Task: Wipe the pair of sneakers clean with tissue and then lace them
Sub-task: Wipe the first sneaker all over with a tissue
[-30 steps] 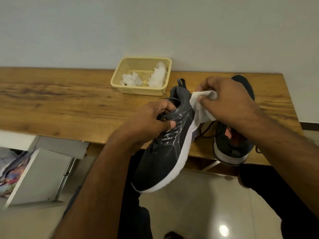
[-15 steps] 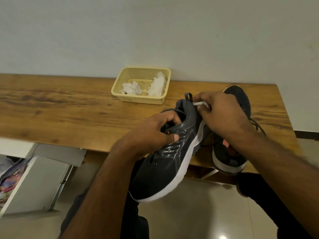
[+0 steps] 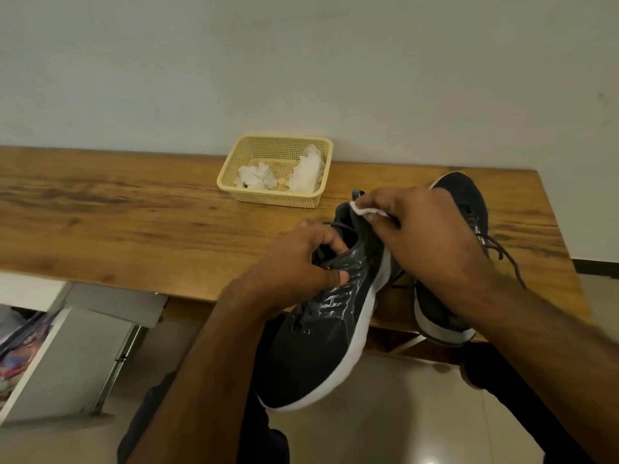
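Left hand (image 3: pixel 301 262) gripping the held shoe (image 3: pixel 321 343) steady, so right hand (image 3: pixel 425 236) pinching tissue (image 3: pixel 363 209) can rub its heel.

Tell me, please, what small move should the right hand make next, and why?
Probably draw the tissue down along the held sneaker toward its toe: the right hand pinches it at the heel collar, while the left hand steadies the shoe.

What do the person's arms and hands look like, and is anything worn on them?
Both forearms are bare up to the picture's edge: no sleeves, watch or bracelet show. The left hand and right hand wear no gloves, and no rings show on the fingers. Nails are short and unpainted.
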